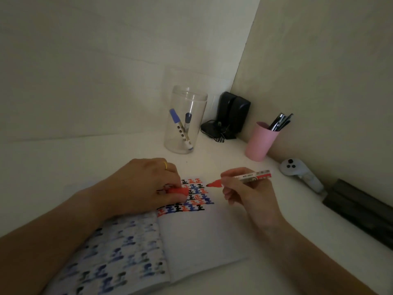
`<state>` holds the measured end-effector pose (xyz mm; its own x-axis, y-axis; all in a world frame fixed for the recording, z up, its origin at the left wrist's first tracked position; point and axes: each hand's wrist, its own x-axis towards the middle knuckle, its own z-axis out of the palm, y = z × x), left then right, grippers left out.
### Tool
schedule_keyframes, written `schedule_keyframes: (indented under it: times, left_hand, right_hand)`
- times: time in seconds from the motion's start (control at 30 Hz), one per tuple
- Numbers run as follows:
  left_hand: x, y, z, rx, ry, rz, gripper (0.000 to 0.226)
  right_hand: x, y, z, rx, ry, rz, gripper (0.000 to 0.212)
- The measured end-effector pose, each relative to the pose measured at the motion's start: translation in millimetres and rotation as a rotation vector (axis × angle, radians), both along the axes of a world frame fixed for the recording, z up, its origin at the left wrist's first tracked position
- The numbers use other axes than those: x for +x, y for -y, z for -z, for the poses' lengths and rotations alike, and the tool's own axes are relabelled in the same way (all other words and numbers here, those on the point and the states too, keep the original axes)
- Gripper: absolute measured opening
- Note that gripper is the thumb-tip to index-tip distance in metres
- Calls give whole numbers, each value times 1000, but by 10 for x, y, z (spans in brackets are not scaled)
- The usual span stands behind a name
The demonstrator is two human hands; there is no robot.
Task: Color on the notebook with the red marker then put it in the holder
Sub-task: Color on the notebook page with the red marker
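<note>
An open notebook (197,237) lies on the white desk, its right page carrying rows of red, blue and black marks near the top. My right hand (244,188) grips the uncapped red marker (244,178), its red tip pointing left just above the marks. My left hand (146,188) rests on the notebook's top left and pinches the red cap (179,191). A clear jar holder (185,120) stands behind the notebook with two blue markers inside.
A pink cup (260,142) with dark pens stands at the right by the wall. Black speakers (230,114) with cables fill the corner. A white controller (297,170) and a dark box (361,209) lie along the right wall.
</note>
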<state>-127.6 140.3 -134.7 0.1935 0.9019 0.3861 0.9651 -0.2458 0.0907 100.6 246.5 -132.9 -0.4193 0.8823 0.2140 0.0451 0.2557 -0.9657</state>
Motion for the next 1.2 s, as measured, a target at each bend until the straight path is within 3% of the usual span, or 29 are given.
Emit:
schedule_keyframes:
  times: [0.2,1.2]
  left_hand:
    - [-76,-108,121,-31,118,-4,53]
    - [-42,-74,73,-40,125,-1,44]
  right_hand:
    - [96,-47,191,45,49,-44,8]
    - [92,35,149,116,158,-113,12]
